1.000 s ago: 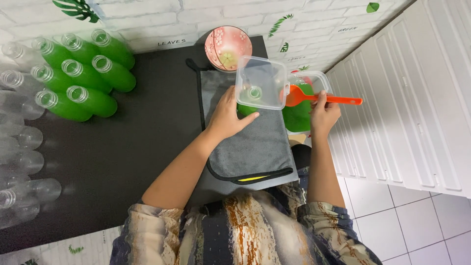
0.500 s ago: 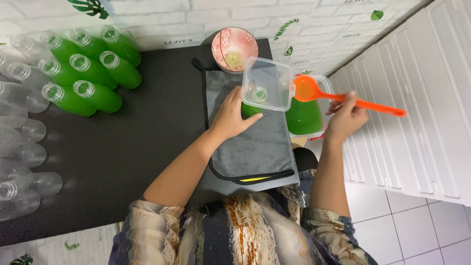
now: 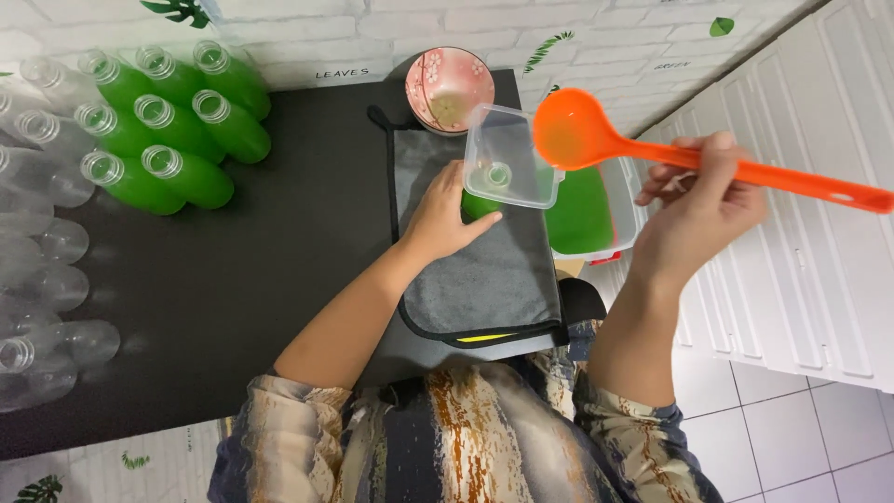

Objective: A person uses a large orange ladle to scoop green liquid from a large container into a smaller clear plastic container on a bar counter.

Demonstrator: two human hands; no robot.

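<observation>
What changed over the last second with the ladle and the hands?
The right hand lifted the orange ladle up out of the tub of green liquid and toward the camera; it now hangs above the clear lid. The left hand kept its grip on the green bottle on the grey mat. The filled bottles and pink bowl stayed put.

View: 1 head camera, looking steeply down, close over the table.
Facing: toward the wall.
Framing: torso showing at the bottom.
</observation>
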